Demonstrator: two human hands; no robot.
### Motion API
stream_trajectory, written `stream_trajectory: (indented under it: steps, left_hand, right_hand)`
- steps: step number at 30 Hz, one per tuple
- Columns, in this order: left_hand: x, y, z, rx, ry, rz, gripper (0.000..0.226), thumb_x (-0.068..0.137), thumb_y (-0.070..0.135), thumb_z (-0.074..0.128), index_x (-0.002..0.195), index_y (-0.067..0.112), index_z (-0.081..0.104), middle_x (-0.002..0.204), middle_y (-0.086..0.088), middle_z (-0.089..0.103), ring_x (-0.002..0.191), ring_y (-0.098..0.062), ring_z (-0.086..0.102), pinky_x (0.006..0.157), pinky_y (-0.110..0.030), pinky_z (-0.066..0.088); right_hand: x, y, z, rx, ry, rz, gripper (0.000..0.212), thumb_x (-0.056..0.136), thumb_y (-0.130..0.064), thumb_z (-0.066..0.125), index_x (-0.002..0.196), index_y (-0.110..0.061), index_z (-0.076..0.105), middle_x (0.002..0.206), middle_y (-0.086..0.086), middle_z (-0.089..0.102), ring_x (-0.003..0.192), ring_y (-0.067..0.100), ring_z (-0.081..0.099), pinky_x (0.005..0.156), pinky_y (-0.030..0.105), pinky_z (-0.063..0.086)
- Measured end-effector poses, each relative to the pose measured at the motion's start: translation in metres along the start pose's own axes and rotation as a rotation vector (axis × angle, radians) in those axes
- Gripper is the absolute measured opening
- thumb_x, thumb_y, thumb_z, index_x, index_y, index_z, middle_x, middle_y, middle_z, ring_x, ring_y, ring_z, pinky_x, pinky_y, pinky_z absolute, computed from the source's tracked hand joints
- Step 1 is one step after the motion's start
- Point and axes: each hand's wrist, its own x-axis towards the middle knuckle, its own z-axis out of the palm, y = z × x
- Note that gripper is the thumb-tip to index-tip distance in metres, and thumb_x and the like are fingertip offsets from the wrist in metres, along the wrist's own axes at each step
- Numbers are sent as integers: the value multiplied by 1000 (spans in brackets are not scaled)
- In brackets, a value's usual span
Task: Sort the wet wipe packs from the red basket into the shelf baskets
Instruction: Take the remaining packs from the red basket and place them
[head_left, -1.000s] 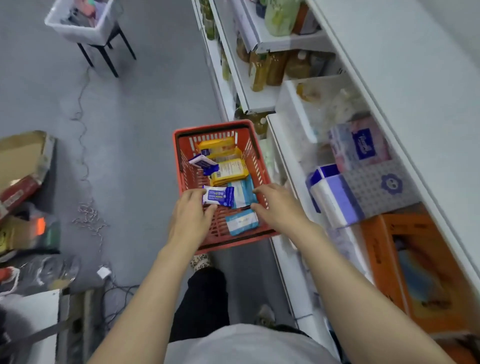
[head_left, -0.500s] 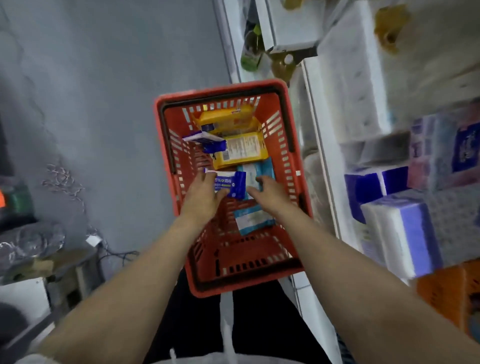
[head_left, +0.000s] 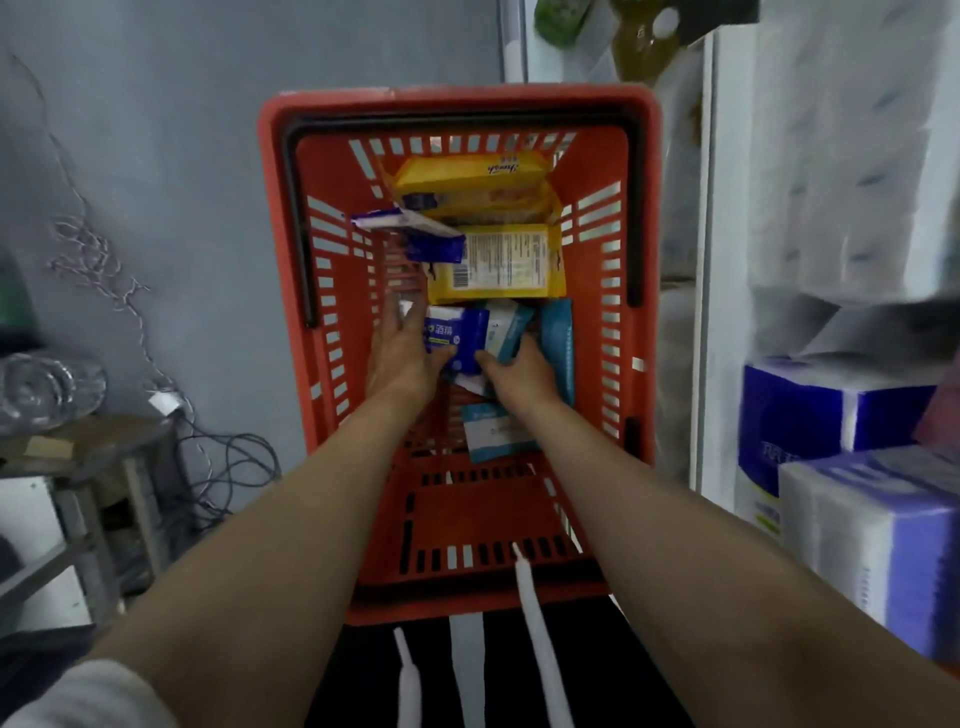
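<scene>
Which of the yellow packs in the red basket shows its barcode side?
The nearer yellow pack, lying flat mid-basket just beyond the hands, shows a barcode and fine print. The far yellow pack leans by the basket's far wall and shows its brand lettering instead.

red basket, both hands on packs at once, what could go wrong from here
1. The left hand and right hand crowd the same blue pack and teal pack; lifting them together could drop one.
2. Another teal pack lies under the right wrist and may get dragged along.
3. The red basket sits close to the shelf, so a lifted pack could catch on it.
</scene>
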Motion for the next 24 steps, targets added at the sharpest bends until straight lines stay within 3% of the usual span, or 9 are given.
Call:
stream_trajectory:
  steps: [4,6,9,11,14,17,19,22,24]
  left_hand:
    - [8,-7,10,88,6,-7,84,89,33,66,154,35,12,163,2,2,147,-28,14,116,-44,25]
    - [9,-8,15,93,34,13,84,86,30,70,153,32,18,161,-2,13,143,-28,23,114,-43,31]
    - [10,-7,18,117,105,6,67,83,26,74,141,24,41,143,-7,40,129,-28,41,104,-43,41]
    - [9,-7,19,153,86,-18,54,80,30,76,128,20,53,128,-7,53,119,-27,49,97,-45,47]
    - [6,-5,19,195,45,-77,33,81,35,74,109,23,63,112,-5,63,106,-24,58,86,-43,54]
    - [3,-3,19,181,64,-110,23,85,34,71,103,21,65,116,-3,57,110,-23,54,89,-42,53]
    - [0,-1,17,14,44,-142,16,90,29,66,100,18,61,110,-3,58,100,-20,57,80,-38,56]
    - [-7,3,15,-319,22,-260,15,94,26,61,103,14,56,101,-1,62,82,-14,61,59,-28,52]
    - [-9,3,17,-547,15,-330,15,92,23,64,101,14,56,103,-6,67,83,-19,67,62,-32,56]
  right_hand:
    - [0,14,5,83,-55,4,70,87,-38,70,148,-23,37,133,3,62,116,22,62,96,40,53]
    - [2,15,4,114,-66,18,69,88,-38,70,148,-23,39,133,3,62,115,22,62,97,42,53]
    - [7,16,4,154,-35,44,56,89,-36,71,138,-17,51,128,3,62,111,21,62,89,34,53]
    - [8,15,6,189,-5,81,41,88,-32,72,123,-14,59,117,3,65,97,17,63,74,26,51]
    - [9,9,8,447,-27,188,15,89,-21,72,94,-15,60,97,2,67,77,13,64,65,25,52]
    - [8,1,8,652,-69,286,33,85,-25,77,111,-10,63,99,8,73,85,21,72,74,35,59]
    - [8,2,6,690,-83,285,36,86,-22,75,116,-8,62,101,8,73,86,20,71,72,34,59]
    - [4,2,2,675,-125,245,17,88,-14,73,102,-11,64,105,11,72,83,17,68,68,27,54]
    - [1,2,-3,627,-159,227,14,87,-14,74,97,-11,65,105,13,72,79,16,67,65,25,53]
